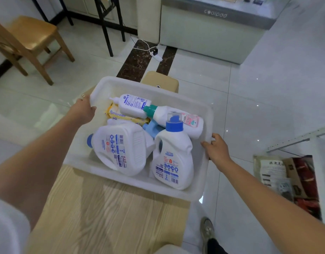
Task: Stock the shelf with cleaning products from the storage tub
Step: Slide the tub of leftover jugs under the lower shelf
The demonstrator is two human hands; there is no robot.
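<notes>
— Where is the storage tub (121, 83) found?
— It is set on the wooden table (106, 217), well filled with cleaning bottles; none is seen lifted out yet

— How is it held?
— The left hand (84, 109) is curled over the far left rim, thumb inside the wall. The right hand (217, 149) is wrapped on the right rim, nearer the person; the tub is thus gripped between the two

— Which product is reached soonest?
— The upright jug (173, 158) is stood just inside the right wall, just left of the right hand, so that hand is judged the nearer. The lying jug (121, 149) is laid with its long axis left to right, cap toward the left arm

— And the shelf?
— It cannot be made out with certainty; only a metal rail (295, 140) is seen at the right
</notes>
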